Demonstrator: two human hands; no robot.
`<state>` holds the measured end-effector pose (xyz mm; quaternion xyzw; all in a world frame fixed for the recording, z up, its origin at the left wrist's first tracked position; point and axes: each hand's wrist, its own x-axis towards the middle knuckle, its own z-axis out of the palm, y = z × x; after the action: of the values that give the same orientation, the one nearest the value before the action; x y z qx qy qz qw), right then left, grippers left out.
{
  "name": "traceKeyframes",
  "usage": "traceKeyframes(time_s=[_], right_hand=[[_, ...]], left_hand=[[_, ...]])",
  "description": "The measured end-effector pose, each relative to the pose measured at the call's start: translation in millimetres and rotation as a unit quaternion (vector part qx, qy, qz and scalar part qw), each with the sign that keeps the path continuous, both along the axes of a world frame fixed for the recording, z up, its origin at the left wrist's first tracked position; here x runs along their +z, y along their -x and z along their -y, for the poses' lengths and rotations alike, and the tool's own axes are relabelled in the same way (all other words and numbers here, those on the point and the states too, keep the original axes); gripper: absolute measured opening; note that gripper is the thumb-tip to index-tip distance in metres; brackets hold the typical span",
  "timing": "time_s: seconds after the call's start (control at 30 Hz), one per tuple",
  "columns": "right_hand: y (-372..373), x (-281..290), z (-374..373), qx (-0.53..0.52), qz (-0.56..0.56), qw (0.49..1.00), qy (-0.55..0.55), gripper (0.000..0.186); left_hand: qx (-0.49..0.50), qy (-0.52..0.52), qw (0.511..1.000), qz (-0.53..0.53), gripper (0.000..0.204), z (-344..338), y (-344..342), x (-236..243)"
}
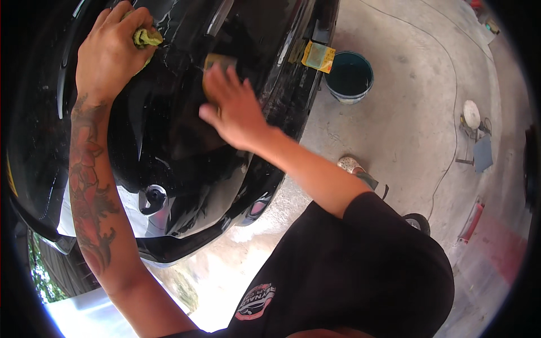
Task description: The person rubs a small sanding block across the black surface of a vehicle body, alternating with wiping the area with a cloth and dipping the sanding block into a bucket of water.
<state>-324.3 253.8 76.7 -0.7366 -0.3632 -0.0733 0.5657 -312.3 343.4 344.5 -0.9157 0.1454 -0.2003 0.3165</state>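
A glossy black car body (186, 121) with wet-looking streaks and drops fills the left half of the head view. My left hand (112, 48) is closed round a crumpled yellow-green cloth (147, 37) at the far left of the panel. Over the middle of the panel is my right hand (234, 107), blurred by motion with its fingers spread. Beyond those fingers shows a tan-yellow patch (212, 84); whether it is a reflection or a thin sheet under the hand I cannot tell. A yellow packet with a greenish square (318, 57) lies on the car's right edge.
A dark bucket (350, 98) with dark liquid stands on the concrete floor (406, 107) beside the car. Farther right are a small stand with a round white top (471, 114) and a grey panel (483, 153). A thin cable (454, 84) runs across the floor.
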Motion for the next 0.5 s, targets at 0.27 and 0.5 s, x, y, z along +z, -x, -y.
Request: traceKeyframes(time_s=[0.27,0.5], right_hand=[[-69.7,23.2,-2.8,-0.029,-0.072,0.996,-0.036,0.073],[22.5,6.9,9.3,0.069,-0.010,0.997,0.030,0.077]], left_hand=[[0.000,-0.008,1.000,0.005,0.024,-1.9,-12.7,0.4],[-0.041,-0.022,0.998,0.035,0.023,-9.0,-22.6,-1.7]])
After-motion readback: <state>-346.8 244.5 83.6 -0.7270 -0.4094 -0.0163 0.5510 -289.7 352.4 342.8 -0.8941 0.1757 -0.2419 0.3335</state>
